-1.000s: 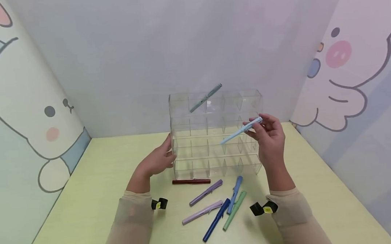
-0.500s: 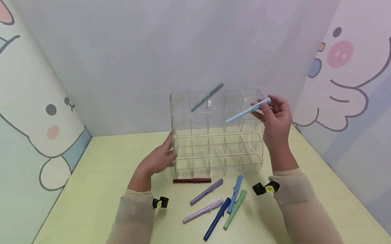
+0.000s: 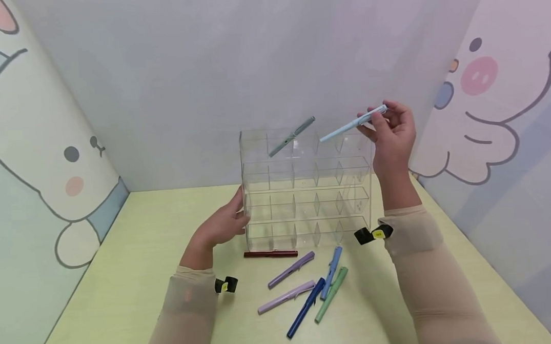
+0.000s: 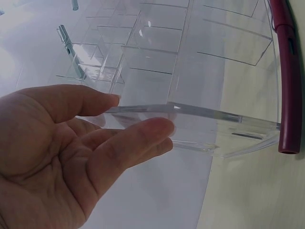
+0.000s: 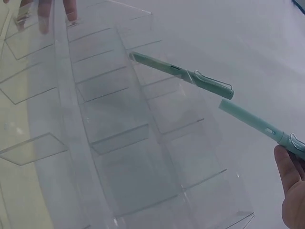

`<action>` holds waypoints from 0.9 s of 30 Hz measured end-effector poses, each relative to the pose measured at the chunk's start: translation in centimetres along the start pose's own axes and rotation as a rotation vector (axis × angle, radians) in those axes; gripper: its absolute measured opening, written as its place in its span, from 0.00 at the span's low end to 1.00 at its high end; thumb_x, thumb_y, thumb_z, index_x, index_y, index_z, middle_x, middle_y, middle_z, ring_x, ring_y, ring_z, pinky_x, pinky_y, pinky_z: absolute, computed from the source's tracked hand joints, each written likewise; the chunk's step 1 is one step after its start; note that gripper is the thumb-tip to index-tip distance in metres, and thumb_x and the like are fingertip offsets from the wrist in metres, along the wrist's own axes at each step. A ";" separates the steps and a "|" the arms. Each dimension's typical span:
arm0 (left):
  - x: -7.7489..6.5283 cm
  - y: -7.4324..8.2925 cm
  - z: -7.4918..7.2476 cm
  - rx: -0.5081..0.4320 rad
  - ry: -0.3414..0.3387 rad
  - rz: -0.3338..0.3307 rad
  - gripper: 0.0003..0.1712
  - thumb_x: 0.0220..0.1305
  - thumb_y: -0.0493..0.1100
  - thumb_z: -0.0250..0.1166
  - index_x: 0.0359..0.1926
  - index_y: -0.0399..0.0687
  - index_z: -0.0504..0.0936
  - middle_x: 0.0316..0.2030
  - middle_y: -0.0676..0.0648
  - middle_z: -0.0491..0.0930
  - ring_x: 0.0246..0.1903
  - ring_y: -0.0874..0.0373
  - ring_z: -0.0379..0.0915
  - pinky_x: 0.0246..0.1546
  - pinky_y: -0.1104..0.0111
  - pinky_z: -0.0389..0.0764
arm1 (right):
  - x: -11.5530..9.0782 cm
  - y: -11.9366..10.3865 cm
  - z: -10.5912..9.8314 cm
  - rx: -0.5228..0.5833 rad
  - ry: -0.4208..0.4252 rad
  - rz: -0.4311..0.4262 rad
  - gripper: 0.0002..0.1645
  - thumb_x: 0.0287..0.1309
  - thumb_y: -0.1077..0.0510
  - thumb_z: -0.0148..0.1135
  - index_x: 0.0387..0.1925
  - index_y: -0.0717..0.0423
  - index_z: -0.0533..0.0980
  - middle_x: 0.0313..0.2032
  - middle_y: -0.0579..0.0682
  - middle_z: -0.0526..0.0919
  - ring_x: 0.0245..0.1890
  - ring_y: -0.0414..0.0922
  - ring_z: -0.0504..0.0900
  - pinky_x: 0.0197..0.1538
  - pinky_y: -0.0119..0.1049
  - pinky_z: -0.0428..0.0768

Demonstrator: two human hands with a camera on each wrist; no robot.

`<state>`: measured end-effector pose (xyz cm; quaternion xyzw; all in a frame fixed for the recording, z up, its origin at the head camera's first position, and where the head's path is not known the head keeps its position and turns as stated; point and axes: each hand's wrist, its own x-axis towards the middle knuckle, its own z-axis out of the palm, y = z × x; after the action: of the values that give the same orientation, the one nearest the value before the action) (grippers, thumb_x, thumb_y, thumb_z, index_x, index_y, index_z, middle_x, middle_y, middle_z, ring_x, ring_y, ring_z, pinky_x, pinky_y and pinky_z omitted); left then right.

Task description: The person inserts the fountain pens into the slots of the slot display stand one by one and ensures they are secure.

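A clear acrylic display rack (image 3: 306, 187) with several tiers of small compartments stands upright on the table. My left hand (image 3: 222, 224) holds its left side; in the left wrist view, thumb and fingers (image 4: 143, 138) lie about the side panel's edge. My right hand (image 3: 394, 141) pinches a light blue pen (image 3: 347, 129) near its clip end. This pen is tilted, its other end pointing left above the rack's top tier, apart from the grey-green pen (image 3: 292, 136). That one leans diagonally in the top tier. In the right wrist view, the held pen (image 5: 252, 119) shows only partly.
A dark red pen (image 3: 271, 254) lies along the rack's front base. Nearer are a purple pen (image 3: 291, 270), a lilac pen (image 3: 286, 297), a navy pen (image 3: 305, 309), a blue pen (image 3: 331, 273) and a green pen (image 3: 331, 296). A pale wall (image 3: 184, 94) stands behind.
My right hand has risen with the light blue pen, from in front of the middle tiers to above the rack's top right. My left hand stays on the rack's side.
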<state>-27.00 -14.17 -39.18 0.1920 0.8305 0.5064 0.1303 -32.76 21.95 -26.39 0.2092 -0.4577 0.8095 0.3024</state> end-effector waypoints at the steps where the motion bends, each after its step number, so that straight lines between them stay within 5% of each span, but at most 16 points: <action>1: 0.0 0.0 0.0 0.000 -0.001 0.002 0.48 0.75 0.37 0.46 0.73 0.82 0.25 0.78 0.48 0.38 0.70 0.43 0.57 0.53 0.50 0.80 | 0.3 -0.1 0.2 -0.007 -0.005 -0.007 0.22 0.60 0.67 0.64 0.54 0.65 0.70 0.44 0.63 0.78 0.42 0.59 0.85 0.47 0.46 0.84; 11: 0.0 -0.1 0.0 -0.012 -0.002 0.009 0.49 0.75 0.36 0.47 0.74 0.82 0.25 0.78 0.46 0.38 0.70 0.40 0.57 0.53 0.49 0.80 | 2.3 0.1 1.2 -0.044 -0.031 -0.001 0.20 0.61 0.69 0.62 0.54 0.65 0.70 0.43 0.62 0.78 0.41 0.59 0.86 0.47 0.47 0.84; 27: -0.1 0.1 -0.1 -0.015 -0.011 0.001 0.48 0.75 0.38 0.47 0.74 0.80 0.25 0.78 0.49 0.36 0.71 0.44 0.57 0.54 0.50 0.79 | 2.3 1.7 1.1 -0.159 -0.101 0.062 0.17 0.60 0.67 0.64 0.50 0.65 0.72 0.42 0.59 0.79 0.39 0.51 0.85 0.45 0.42 0.85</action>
<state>-26.96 -14.27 -39.04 0.1941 0.8260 0.5114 0.1362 -35.57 20.97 -25.48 0.2107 -0.5415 0.7679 0.2697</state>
